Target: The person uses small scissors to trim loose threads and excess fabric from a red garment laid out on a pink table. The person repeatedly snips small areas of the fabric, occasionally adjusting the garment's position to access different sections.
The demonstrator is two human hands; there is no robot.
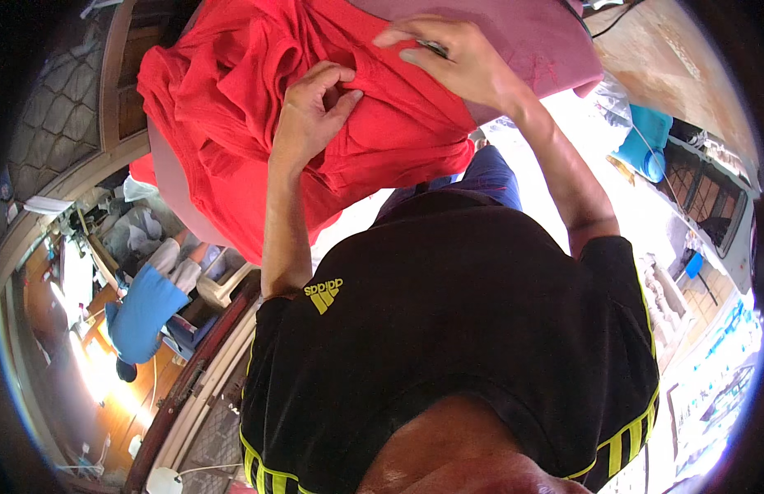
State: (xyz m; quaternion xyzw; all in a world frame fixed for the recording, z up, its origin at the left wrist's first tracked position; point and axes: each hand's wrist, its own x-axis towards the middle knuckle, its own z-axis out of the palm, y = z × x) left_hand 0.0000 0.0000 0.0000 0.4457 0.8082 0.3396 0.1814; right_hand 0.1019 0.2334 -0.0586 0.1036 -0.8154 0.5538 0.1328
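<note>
A red cloth, perhaps a garment, lies in loose folds over a padded, dusty-pink board and hangs down its near side. My left hand rests on the cloth with thumb and forefinger curved toward each other, pinching a fold of it. To the right and a little farther off, my right hand is above the cloth, its fingers closed around a small dark metal tool. Only a short piece of that tool shows between the fingers, so its kind is unclear.
On the left, beyond a dark rail, another person in a blue shirt is at a bright work place. A blue plastic container stands at the right beside clear plastic bags. A dark cable runs by the board's far right corner.
</note>
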